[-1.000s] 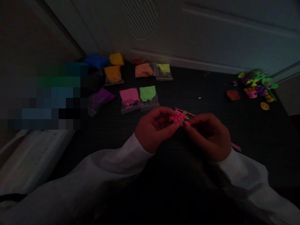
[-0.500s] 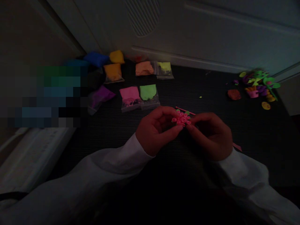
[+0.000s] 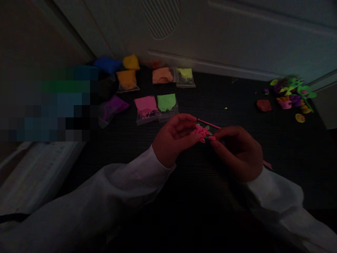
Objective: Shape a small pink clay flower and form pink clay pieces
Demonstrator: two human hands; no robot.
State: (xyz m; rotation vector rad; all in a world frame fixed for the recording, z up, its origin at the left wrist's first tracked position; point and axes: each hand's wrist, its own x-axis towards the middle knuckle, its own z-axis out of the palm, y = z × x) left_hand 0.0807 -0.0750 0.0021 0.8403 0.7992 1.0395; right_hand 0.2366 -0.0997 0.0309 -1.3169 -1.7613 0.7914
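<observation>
The scene is very dim. My left hand [image 3: 172, 140] and my right hand [image 3: 238, 153] meet over a dark ribbed surface [image 3: 210, 95] and together pinch a small pink clay flower cluster [image 3: 202, 133] with bits of green leaf on it. Fingers of both hands are curled round it, the left from the left side, the right from the right. A thin pink stick [image 3: 209, 123] lies just behind the cluster. Both arms wear white sleeves.
Several clear bags of coloured clay lie at the back left: pink [image 3: 145, 106], green [image 3: 166, 103], purple [image 3: 113, 107], orange [image 3: 162, 75], yellow [image 3: 185, 75], blue [image 3: 107, 64]. Finished clay flowers and pieces [image 3: 289, 95] sit at the far right. A pale panelled wall runs behind.
Both hands stay on the flower cluster with small finger shifts. The left hand's fingers have opened slightly and risen; the view has tilted a little.
</observation>
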